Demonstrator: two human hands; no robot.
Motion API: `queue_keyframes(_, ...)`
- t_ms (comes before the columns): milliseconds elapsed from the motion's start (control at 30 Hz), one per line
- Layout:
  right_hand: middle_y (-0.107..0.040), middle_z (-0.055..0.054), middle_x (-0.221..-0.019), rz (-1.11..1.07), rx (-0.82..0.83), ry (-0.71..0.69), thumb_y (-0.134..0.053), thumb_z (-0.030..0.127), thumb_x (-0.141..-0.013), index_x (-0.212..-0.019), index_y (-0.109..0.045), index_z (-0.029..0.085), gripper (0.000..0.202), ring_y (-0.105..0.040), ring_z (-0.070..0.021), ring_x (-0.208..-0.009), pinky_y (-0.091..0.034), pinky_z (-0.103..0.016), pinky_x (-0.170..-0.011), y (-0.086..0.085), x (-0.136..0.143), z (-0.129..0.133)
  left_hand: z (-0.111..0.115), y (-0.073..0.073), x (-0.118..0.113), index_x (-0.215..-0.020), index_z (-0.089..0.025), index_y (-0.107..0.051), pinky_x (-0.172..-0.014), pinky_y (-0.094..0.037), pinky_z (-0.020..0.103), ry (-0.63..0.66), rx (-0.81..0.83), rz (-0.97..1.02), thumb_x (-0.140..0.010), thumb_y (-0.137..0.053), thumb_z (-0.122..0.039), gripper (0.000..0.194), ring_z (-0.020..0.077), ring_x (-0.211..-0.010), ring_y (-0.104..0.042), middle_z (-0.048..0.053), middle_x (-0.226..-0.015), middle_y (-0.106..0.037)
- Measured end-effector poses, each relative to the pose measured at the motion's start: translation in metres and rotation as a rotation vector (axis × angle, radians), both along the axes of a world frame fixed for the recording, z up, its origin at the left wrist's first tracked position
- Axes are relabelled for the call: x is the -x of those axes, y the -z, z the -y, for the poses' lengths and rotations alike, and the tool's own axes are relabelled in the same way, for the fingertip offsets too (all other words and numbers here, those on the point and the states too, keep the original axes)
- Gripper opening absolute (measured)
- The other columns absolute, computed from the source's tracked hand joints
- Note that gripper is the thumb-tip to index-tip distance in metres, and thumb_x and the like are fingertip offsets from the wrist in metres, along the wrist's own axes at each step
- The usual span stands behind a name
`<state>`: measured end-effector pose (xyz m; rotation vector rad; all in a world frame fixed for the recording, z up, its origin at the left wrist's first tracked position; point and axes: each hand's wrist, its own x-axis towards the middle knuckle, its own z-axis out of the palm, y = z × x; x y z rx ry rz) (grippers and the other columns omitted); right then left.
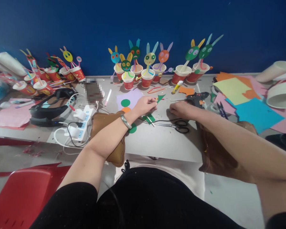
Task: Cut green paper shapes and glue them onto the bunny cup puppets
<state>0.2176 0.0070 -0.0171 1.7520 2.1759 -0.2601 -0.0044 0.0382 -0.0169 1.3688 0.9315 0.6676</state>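
My left hand (145,106), with a bangle on its wrist, pinches a pointed scrap of green paper (160,98) above the table. To its right my right hand (180,109) rests low with fingers curled; whatever they hold, if anything, is hidden. Just behind that hand lies a black glue gun (197,99). Black-handled scissors (181,126) lie in front of my hands, blades pointing left. More green paper (149,118) and a thin white stick (151,122) are below my left hand. A green paper circle (125,102) sits on a lilac sheet (132,96).
Red paper cups (146,82) with paper rabbit figures line the blue wall. At left are a power strip (86,122) and a black headset (47,109). Brown cushions (109,140) lie under my forearms. Coloured sheets (257,113) spread at right, near a yellow cutter (177,86).
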Motion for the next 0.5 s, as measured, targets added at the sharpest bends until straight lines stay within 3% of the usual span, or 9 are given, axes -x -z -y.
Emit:
queue_keyframes(100,-0.084,-0.018,-0.104,-0.128,0.029,0.056,-0.058,0.016,-0.099,-0.109,-0.08,0.01,0.026,-0.074,-0.0241,-0.096,-0.047,-0.028,-0.083,-0.007,-0.006,0.002,0.001,0.0,0.0,-0.077,-0.012,-0.063,-0.059,-0.041,0.018,0.001,-0.02,-0.004,-0.094,-0.064,0.002,0.022,0.0029,-0.049,-0.055,-0.003,-0.056,-0.067)
queue_keyframes(267,-0.08,-0.01,-0.073,-0.196,0.123,0.104,-0.06,0.016,-0.1,-0.113,-0.079,0.006,0.025,-0.069,-0.0175,-0.069,-0.047,-0.025,-0.073,-0.019,-0.008,0.0,0.003,-0.005,0.001,-0.076,-0.012,-0.063,-0.063,-0.044,0.021,-0.005,-0.025,-0.03,-0.094,-0.063,0.003,0.023,0.0061,-0.051,-0.057,-0.002,-0.055,-0.066)
queue_keyframes(500,-0.082,-0.011,-0.08,-0.147,0.143,0.106,-0.061,0.014,-0.095,-0.109,-0.081,0.009,0.025,-0.074,-0.0212,-0.08,-0.048,-0.026,-0.075,-0.014,0.001,-0.003,0.004,-0.007,0.001,-0.076,-0.013,-0.063,-0.062,-0.045,0.021,-0.001,-0.029,-0.042,-0.095,-0.062,0.001,0.023,0.0056,-0.051,-0.057,-0.003,-0.057,-0.066)
